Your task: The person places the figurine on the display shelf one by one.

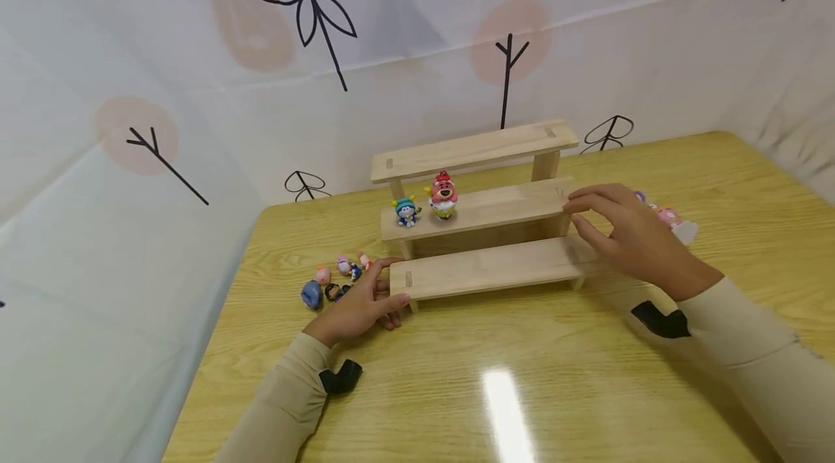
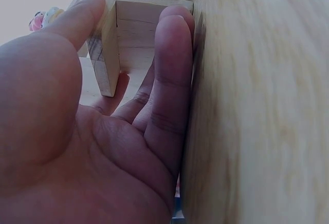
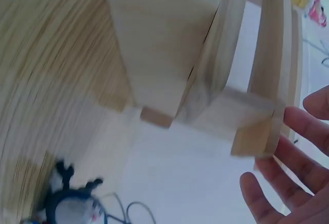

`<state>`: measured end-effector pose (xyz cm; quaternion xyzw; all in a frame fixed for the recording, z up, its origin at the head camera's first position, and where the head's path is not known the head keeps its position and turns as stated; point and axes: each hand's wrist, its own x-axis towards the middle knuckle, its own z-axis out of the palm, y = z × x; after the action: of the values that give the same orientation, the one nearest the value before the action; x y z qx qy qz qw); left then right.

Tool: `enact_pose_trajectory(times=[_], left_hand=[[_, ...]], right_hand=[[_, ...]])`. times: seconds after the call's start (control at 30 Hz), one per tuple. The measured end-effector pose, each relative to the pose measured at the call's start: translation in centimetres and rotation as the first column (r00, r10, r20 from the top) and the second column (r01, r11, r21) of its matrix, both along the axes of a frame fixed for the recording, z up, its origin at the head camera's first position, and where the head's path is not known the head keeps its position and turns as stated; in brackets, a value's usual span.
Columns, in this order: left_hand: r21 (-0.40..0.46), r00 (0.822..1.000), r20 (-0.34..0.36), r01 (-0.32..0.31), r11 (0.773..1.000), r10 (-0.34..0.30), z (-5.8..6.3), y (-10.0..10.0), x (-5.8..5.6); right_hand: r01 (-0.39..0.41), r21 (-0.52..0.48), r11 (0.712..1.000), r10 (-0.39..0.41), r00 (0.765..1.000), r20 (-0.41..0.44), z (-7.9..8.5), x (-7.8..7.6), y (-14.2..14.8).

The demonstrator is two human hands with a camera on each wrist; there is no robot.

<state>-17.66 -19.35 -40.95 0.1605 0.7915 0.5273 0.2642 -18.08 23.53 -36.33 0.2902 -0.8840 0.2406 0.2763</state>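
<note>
A three-step wooden display stand [image 1: 483,271] stands on the table. My left hand [image 1: 357,307] holds the left end of its lowest step, thumb at the front corner and a finger along the end. In the left wrist view, the stand's wooden leg [image 2: 105,54] shows between thumb and fingers. My right hand [image 1: 626,235] is at the right end of the middle step, fingers loosely bent and fingertips right at the edge. On the middle step's left half stand a small figurine with a teal hat [image 1: 406,212] and a pink bear figurine [image 1: 443,196].
Several small figurines [image 1: 312,294] lie on the table left of the stand, close to my left hand. More toys [image 1: 672,220] lie to the right, partly hidden behind my right hand. A patterned white cloth [image 1: 417,101] hangs behind the wood-grain table [image 1: 443,390].
</note>
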Motion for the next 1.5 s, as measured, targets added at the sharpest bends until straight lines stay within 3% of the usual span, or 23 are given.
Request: enact_pose_trajectory(times=[0.13, 0.27, 0.5, 0.73, 1.03, 1.23, 1.37, 1.5], left_hand=[[0.000, 1.000, -0.002, -0.002, 1.000, 0.002, 0.0, 0.0, 0.0], [0.001, 1.000, -0.002, -0.001, 1.000, 0.001, -0.1, 0.0, 0.0], [-0.001, 1.000, -0.001, -0.003, 1.000, 0.003, -0.2, 0.0, 0.0], [-0.003, 1.000, -0.003, -0.004, 1.000, 0.004, -0.1, 0.0, 0.0], [-0.006, 1.000, -0.003, -0.007, 1.000, 0.007, 0.0, 0.0, 0.0], [-0.010, 1.000, -0.008, -0.004, 1.000, 0.004, 0.0, 0.0, 0.0], [-0.013, 1.000, -0.010, -0.002, 1.000, 0.002, 0.0, 0.0, 0.0], [-0.013, 1.000, -0.008, -0.003, 1.000, 0.003, 0.0, 0.0, 0.0]], right_hand=[[0.055, 0.009, 0.998, -0.055, 0.998, 0.021, 0.1, -0.2, 1.0], [0.127, 0.008, 0.992, -0.127, 0.986, 0.108, 0.0, -0.4, 2.1], [0.206, 0.025, 0.978, -0.206, 0.951, 0.230, -0.4, -1.2, 4.0], [0.276, 0.088, 0.957, -0.289, 0.894, 0.341, -0.8, -2.0, 5.8], [0.298, 0.201, 0.933, -0.358, 0.805, 0.472, -1.6, -2.6, 7.9], [0.250, 0.220, 0.943, -0.332, 0.747, 0.576, -2.1, -2.9, 8.9], [0.233, 0.229, 0.945, -0.326, 0.729, 0.602, -2.2, -3.0, 9.2], [0.232, 0.237, 0.944, -0.330, 0.726, 0.603, -2.3, -3.1, 9.3]])
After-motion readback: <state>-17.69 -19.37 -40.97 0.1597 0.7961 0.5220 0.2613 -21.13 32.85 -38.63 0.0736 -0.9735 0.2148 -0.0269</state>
